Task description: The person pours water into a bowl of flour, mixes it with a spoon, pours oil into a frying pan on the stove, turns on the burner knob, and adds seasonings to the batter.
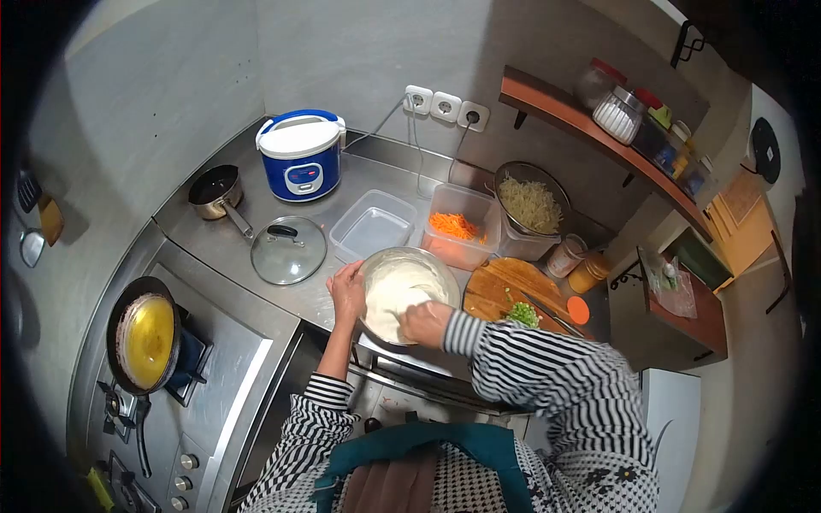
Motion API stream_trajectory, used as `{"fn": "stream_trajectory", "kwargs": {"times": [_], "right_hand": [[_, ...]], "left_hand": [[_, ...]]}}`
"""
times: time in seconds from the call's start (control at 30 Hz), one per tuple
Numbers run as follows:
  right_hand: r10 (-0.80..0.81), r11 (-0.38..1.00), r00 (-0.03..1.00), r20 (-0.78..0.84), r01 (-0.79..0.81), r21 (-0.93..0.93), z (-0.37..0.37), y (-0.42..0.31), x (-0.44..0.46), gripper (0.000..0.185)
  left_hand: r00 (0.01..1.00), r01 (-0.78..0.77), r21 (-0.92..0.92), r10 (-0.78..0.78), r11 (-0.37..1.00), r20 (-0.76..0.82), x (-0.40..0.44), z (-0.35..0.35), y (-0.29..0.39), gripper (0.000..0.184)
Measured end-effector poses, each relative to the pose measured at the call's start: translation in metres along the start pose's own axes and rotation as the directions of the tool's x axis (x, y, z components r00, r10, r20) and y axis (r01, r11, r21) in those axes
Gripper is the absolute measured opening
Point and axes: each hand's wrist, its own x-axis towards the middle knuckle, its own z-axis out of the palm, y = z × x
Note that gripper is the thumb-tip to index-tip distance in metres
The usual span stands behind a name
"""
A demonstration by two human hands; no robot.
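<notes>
A round bowl (446, 278) of thick, pale batter (398, 286) sits at the counter's front edge. My left hand (347, 291) grips the bowl's left side. Over the batter, at the bowl's front right, my right hand (425, 323) is closed, slightly blurred; a thin stem seems to run from it into the batter, but the utensil's kind is hidden. Right of the bowl lies a wooden cutting board (492, 278) with chopped green onion (523, 315) and a knife (552, 313). Behind it stands a plastic container of shredded carrot (457, 227).
On the left stove, a frying pan (144, 333) holds yellow oil. A glass lid (289, 250), small saucepan (218, 195), blue rice cooker (301, 158) and clear container (374, 224) stand behind. A strainer of noodles (530, 203) and jars (587, 274) are at right, beneath a shelf (599, 137).
</notes>
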Motion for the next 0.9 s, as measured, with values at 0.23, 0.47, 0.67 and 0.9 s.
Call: {"fn": "stream_trajectory", "kwargs": {"times": [0.23, 0.47, 0.67, 0.9], "right_hand": [[0.333, 0.941, 0.943, -0.018, -0.331, 0.065, -0.108, 0.029, -0.058, 0.014], [0.660, 0.750, 0.732, -0.168, -0.631, 0.197, -0.031, -0.036, -0.087, 0.021], [0.747, 0.661, 0.638, -0.190, -0.676, 0.327, -0.060, -0.022, -0.094, 0.024], [0.773, 0.618, 0.622, -0.124, -0.693, 0.370, -0.031, -0.019, -0.098, 0.016]], "left_hand": [[0.995, 0.091, -0.125, -0.095, 0.988, -0.026, -0.009, -0.001, 0.008, 0.035], [0.990, 0.106, -0.350, -0.131, 0.931, -0.049, -0.033, -0.059, 0.064, 0.048], [0.983, 0.053, -0.280, -0.099, 0.959, -0.152, -0.052, -0.105, 0.053, 0.044], [0.970, -0.072, -0.068, 0.054, 0.995, -0.236, -0.084, -0.132, 0.046, 0.039]]}}
